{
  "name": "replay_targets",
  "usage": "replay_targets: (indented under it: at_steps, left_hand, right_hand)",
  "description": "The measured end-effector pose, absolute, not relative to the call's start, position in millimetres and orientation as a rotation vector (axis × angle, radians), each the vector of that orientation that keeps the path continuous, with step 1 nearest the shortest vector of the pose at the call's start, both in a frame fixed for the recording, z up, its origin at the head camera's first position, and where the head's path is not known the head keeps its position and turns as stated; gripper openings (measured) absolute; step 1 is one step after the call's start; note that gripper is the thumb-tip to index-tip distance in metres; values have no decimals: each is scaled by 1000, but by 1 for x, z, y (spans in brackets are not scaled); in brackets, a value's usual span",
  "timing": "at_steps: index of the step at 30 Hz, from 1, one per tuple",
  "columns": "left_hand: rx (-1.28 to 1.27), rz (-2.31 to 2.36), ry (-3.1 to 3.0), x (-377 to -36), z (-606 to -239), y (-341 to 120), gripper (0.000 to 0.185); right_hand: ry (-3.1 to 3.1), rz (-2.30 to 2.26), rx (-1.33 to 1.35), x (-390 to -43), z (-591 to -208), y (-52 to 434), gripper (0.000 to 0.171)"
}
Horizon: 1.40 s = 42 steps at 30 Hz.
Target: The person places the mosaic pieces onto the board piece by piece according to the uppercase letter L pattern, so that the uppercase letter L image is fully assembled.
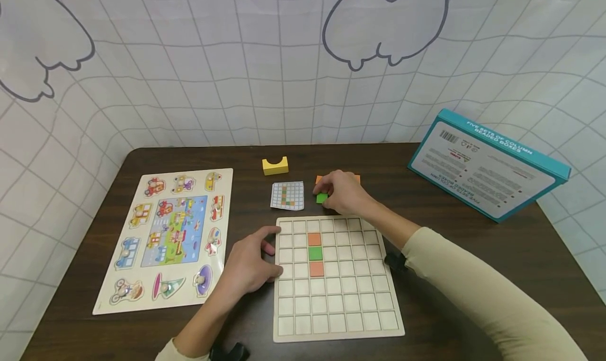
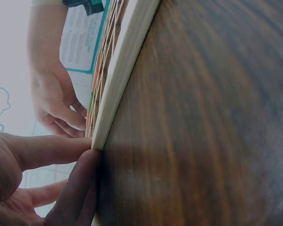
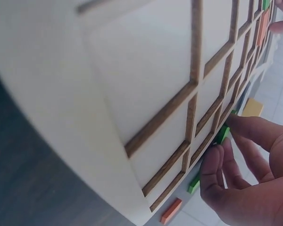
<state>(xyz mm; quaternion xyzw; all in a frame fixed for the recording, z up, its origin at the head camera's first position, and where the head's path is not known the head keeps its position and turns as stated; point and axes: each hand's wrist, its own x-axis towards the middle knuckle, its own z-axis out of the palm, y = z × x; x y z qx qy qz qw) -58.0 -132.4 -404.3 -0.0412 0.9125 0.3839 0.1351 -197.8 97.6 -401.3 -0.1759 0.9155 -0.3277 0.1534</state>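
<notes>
A piece-gathering step is apparently being carried out; a firm pinch and a level lift over the rim are probably being called for. A pale wooden board with white grid squares [image 1: 351, 302] is being touched along its left edge by the left hand [image 1: 251, 263], thumb and forefinger spread. Just beyond the board's far edge, a small bright-green flat block [image 3: 222, 134] is being pinched between the fingertips of the right hand [image 1: 343, 190]. Behind that hand, an orange block [image 1: 356, 178] is being partly hidden.
</notes>
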Motion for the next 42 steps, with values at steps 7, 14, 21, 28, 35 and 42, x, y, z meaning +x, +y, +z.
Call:
replay_targets:
  at_steps: [7,14,21,28,35,42]
  left_hand:
    - [-137,1141,2625,-58,-407,-132,77]
    - [-138,1133,2628,-58,-407,-132,77]
    - [-117,1131,2638,-57,-407,-131,78]
    - [-101,1162,2631,-54,-406,-133,78]
    - [-103,1141,2638,-55,-405,-133,78]
    - [-105,1121,2645,-57,-404,-133,78]
  right_hand:
    - [2633,-946,-508,-195,-400,98,29]
    - [2646,-928,-531,-195,-399,102,29]
    - [2668,-901,-529,-190,-399,108,28]
    - [2664,-898,-546,-183,-398,112,29]
    - [2629,-934,-532,-174,-392,112,29]
    - [2636,-933,-508,-165,-388,112,29]
